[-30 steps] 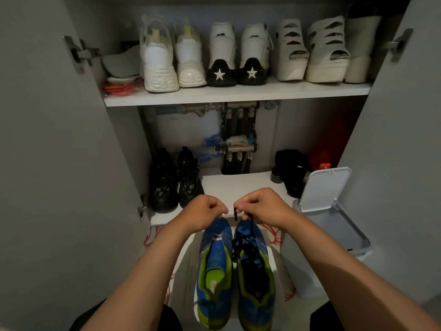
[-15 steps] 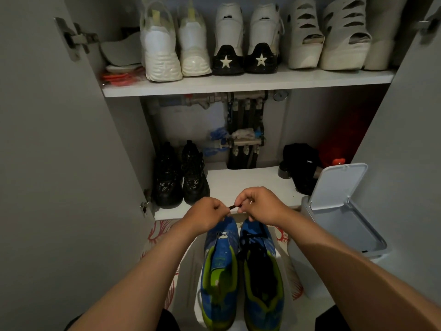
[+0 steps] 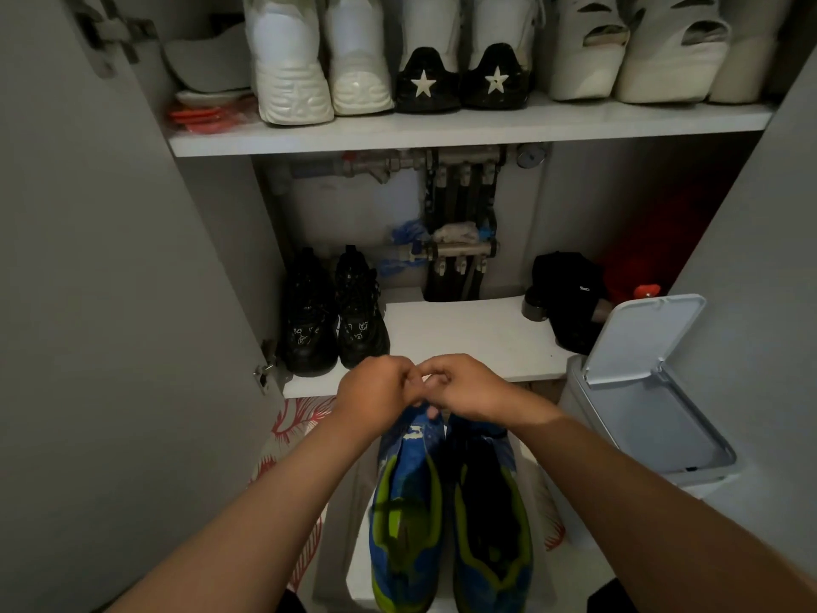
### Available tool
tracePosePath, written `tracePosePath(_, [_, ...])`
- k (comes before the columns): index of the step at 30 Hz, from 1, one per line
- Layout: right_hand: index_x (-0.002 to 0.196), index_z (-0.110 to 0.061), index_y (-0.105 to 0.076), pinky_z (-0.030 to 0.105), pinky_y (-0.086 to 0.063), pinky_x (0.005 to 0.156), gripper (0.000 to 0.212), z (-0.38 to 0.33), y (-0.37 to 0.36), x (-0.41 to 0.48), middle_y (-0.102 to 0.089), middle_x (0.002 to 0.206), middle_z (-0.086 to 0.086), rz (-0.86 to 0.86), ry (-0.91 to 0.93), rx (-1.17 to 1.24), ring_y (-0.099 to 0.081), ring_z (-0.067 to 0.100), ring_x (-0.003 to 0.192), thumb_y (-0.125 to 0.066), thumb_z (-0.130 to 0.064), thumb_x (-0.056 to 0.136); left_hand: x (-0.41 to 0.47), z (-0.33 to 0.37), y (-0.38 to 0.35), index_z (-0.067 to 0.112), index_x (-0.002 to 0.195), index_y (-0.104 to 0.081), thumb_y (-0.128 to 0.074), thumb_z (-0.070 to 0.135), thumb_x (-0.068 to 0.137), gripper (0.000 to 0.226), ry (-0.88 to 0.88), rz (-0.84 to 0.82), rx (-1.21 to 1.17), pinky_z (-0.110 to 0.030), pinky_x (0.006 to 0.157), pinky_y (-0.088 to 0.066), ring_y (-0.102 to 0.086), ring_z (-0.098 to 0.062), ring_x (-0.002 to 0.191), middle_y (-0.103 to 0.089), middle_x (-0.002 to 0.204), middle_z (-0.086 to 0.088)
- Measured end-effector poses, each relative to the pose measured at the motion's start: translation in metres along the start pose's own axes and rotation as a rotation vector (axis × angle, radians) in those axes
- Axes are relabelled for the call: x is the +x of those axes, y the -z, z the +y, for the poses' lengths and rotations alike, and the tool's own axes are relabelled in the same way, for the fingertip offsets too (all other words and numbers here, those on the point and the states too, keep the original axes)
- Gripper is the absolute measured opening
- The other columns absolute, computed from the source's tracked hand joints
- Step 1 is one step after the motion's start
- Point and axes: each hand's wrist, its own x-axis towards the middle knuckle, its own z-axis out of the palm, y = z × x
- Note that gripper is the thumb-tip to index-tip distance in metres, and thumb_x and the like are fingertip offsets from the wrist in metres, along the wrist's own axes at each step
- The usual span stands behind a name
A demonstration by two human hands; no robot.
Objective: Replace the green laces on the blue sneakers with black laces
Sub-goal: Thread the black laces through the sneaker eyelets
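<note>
The left hand [image 3: 376,389] and right hand [image 3: 468,387] have drawn together since the earlier frame and now touch, and the black lace end seen between them is hidden. The open cabinet [image 3: 464,334] fills the upper frame. A white bin [image 3: 654,418], lid up, stands at right. The blue sneakers [image 3: 409,471] lie bottom centre, their toes just under both hands. Both hands' fingers are curled; whether they pinch anything I cannot tell.
</note>
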Motion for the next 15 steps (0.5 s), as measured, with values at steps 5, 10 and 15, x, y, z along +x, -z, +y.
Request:
tracePosePath(5, [0.094,-0.016,-0.080,0.018,-0.053,0.072,0.019,0.012,0.005,0.002,-0.076,0.079,-0.005,0.053,0.009,-0.149,-0.068,0.003,0.074,-0.068,-0.003,0.087,-0.003,-0.009,-0.005,0.029,0.079,-0.072,-0.071,0.034,0.086,0.009,0.046,-0.126,-0.142,-0.029,0.066,-0.051,-0.063,-0.005,0.071,-0.069,0.072,0.012])
tracePosePath(10, [0.075,-0.027,-0.079,0.013,-0.051,0.063,0.007,0.015,0.002,0.001,-0.074,0.072,-0.014,0.111,0.000,-0.203,-0.068,0.000,0.071,-0.079,-0.023,0.080,-0.005,-0.011,-0.008,0.028,0.082,-0.073,-0.067,0.023,0.087,0.009,0.057,-0.151,-0.226,-0.029,0.073,-0.055,-0.065,-0.004,0.076,-0.071,0.077,0.013])
tracePosePath(15, [0.064,-0.028,-0.073,0.021,-0.053,0.070,0.020,0.017,0.004,-0.003,-0.073,0.068,-0.011,0.111,-0.047,-0.252,-0.067,0.001,0.069,-0.075,-0.024,0.084,-0.007,-0.010,-0.009,0.027,0.081,-0.072,-0.074,0.030,0.084,0.004,0.074,-0.086,-0.230,-0.023,0.061,-0.046,-0.060,0.000,0.068,-0.067,0.071,0.014])
